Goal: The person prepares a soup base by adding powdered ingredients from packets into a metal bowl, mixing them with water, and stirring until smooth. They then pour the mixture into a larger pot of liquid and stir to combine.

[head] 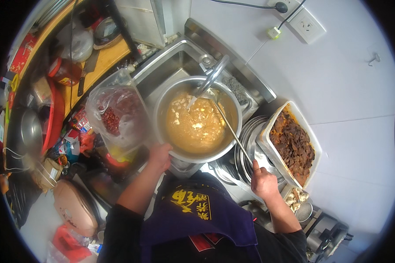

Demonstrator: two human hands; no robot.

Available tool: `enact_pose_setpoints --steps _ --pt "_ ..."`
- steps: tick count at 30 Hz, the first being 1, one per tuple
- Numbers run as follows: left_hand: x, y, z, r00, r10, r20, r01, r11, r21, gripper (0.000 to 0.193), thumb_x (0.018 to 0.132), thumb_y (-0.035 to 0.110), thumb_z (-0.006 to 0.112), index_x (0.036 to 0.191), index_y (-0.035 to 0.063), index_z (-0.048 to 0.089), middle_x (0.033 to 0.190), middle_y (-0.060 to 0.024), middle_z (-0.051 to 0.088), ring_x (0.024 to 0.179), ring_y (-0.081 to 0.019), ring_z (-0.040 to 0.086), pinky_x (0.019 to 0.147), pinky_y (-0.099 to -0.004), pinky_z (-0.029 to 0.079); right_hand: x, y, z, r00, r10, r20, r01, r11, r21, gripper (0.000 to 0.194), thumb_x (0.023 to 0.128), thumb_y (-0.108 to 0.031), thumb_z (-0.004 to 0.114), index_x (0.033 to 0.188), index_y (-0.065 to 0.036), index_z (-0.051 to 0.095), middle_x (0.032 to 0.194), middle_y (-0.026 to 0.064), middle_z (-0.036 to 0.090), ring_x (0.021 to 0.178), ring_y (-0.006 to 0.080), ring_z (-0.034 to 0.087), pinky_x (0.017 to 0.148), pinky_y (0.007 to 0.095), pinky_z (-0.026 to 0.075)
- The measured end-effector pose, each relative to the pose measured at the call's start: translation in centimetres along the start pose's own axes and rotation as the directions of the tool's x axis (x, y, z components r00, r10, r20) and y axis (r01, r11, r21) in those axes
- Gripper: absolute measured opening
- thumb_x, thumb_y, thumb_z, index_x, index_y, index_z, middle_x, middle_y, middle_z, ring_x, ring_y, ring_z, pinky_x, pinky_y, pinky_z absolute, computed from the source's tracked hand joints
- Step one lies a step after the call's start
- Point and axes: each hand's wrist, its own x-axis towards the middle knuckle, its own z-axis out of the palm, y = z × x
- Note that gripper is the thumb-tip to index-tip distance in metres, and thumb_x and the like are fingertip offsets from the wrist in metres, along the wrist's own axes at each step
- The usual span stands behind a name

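Observation:
A large round metal basin [159, 138] rests over the sink in front of me. Brown liquid [194, 131] with foam and pale bits partly fills it. My left hand [160, 157] grips the basin's near-left rim. In my right hand [263, 180] is the handle of a long metal ladle [232, 128]. The ladle reaches over the basin's right rim, and its head lies near the far side of the liquid, partly behind the faucet. The curved faucet [214, 77] hangs over the basin, its spout pointing into it.
A stainless steel sink [171, 51] lies beyond the basin; steel wool [235, 88] sits at its right corner. To the right, a white tub [316, 148] of dark brown food stands by stacked metal lids [247, 128]. At left, a clear plastic container [136, 128] holds a bag of red pieces; a cleaver [91, 60] lies beyond.

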Motion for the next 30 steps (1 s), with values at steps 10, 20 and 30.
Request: enact_pose_setpoints --steps 10,20,30 --pt "2.6 -3.5 -2.2 0.999 -0.018 -0.050 0.026 0.986 0.166 0.034 0.077 0.002 0.066 0.110 -0.0026 0.062 0.098 -0.0125 0.064 0.076 -0.0241 0.062 0.062 -0.0388 0.049 -0.6 -3.4 -0.6 0.781 -0.274 0.562 -0.603 -0.093 0.792 0.043 0.098 -0.002 0.061 0.140 0.004 0.056 0.077 0.0058 0.061 0.051 0.0129 0.057 0.049 0.0243 0.047" --pt "3.1 -3.2 -2.9 0.998 -0.013 -0.061 0.021 0.991 0.134 0.033 0.077 0.002 0.067 0.109 -0.0034 0.060 0.096 -0.0147 0.063 0.074 -0.0264 0.062 0.063 -0.0405 0.050 -3.0 -2.2 -5.4 0.759 -0.307 0.575 -0.651 -0.332 0.682 0.052 0.095 -0.006 0.067 0.144 0.006 0.055 0.079 0.0098 0.065 0.051 0.0130 0.059 0.047 0.0242 0.047" --pt "3.1 -2.6 -2.3 1.000 0.019 -0.004 -0.019 0.998 0.062 0.034 0.079 -0.001 0.065 0.112 -0.0049 0.058 0.100 -0.0157 0.062 0.077 -0.0263 0.063 0.062 -0.0397 0.049 -3.0 -1.9 -5.5 0.862 -0.035 0.505 -0.503 0.052 0.863 0.058 0.095 0.004 0.065 0.151 0.002 0.050 0.083 -0.0006 0.062 0.058 0.0059 0.056 0.054 0.0226 0.047"
